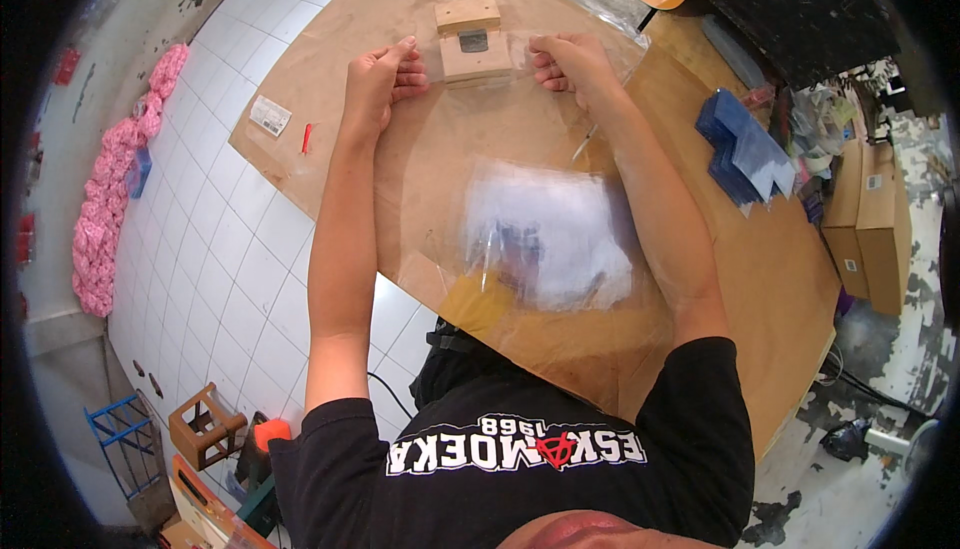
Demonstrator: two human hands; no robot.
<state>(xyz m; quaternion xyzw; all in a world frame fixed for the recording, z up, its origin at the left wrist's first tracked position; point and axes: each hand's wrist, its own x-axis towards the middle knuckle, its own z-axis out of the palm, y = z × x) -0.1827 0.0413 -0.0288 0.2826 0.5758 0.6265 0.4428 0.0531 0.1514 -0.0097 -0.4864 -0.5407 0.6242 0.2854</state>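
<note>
Both left hand [388, 79] and right hand [575, 67] pinch narrowly, apparently on clear film [518, 51] spread at the wooden block [474, 61]; positioning looks done, release remains

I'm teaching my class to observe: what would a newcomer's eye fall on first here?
Probably the bright pink bundle, at far left. Then the pale wooden block between the left hand and right hand, near the top. Below it, a whitish plastic stack on the brown surface.
</note>
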